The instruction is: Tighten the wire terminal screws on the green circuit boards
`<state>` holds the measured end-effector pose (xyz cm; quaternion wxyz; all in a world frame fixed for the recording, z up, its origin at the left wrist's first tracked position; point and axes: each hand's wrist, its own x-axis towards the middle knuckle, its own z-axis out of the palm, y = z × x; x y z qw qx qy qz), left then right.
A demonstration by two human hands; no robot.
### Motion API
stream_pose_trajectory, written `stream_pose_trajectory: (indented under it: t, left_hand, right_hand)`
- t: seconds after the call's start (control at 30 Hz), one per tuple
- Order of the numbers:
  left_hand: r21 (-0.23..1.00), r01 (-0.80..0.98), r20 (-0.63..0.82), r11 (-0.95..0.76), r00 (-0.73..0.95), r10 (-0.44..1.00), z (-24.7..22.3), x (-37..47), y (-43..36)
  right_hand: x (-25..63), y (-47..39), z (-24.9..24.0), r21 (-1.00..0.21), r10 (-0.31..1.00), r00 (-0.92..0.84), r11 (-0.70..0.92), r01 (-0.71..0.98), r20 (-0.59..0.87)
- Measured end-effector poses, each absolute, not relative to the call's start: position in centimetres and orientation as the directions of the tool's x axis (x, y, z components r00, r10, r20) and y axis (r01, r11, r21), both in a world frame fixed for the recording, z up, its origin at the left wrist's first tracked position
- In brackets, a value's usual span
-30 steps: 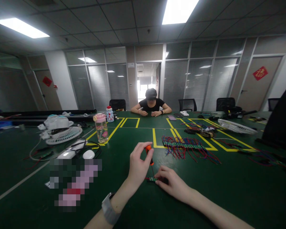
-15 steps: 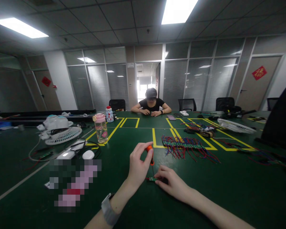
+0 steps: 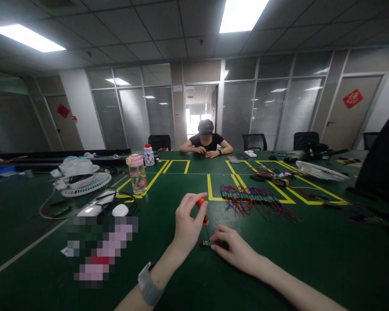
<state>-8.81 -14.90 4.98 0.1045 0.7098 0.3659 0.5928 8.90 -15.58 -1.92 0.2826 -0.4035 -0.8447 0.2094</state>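
My left hand (image 3: pixel 188 220) is closed round the orange and black handle of a screwdriver (image 3: pixel 205 221). Its thin shaft slants down, tip at the small green circuit board (image 3: pixel 206 243) on the table. From the right, my right hand (image 3: pixel 230 242) pinches the board's right end between thumb and fingers. A short red wire (image 3: pixel 200 242) sticks out of the board's left end. The fingers hide part of the board, and whatever the tip touches is too small to tell.
Beyond my hands lies a row of green boards with red and blue wires (image 3: pixel 249 197). A bottle with a pink lid (image 3: pixel 137 177), a white fan (image 3: pixel 86 183) and a white mouse (image 3: pixel 120 210) are at left. Across the green table (image 3: pixel 168 280) sits a person (image 3: pixel 206 140).
The screwdriver's handle has tipped slightly to the left, and my left fingers have shifted a little with it. My right hand and the circuit board stay where they were.
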Motion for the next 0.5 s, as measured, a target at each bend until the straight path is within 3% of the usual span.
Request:
stream_pose_trajectory:
  t: [0.13,0.3,0.5]
  left_hand:
    - [0.572,0.427,0.771,-0.700,0.013,0.637,4.89,-8.78,-14.98]
    - [0.607,0.333,0.747,-0.722,0.072,0.661,4.90,-8.79,-14.99]
    - [0.539,0.462,0.784,-0.704,0.032,0.620,4.99,-8.72,-15.01]
  right_hand:
    - [8.86,-15.42,-2.08,-0.572,0.792,-0.518,0.599,0.560,0.323]
    - [8.79,-15.60,-1.66,-0.580,0.798,-0.516,0.589,0.562,0.310]
    - [8.70,-15.79,-1.31,-0.578,0.802,-0.515,0.584,0.569,0.303]
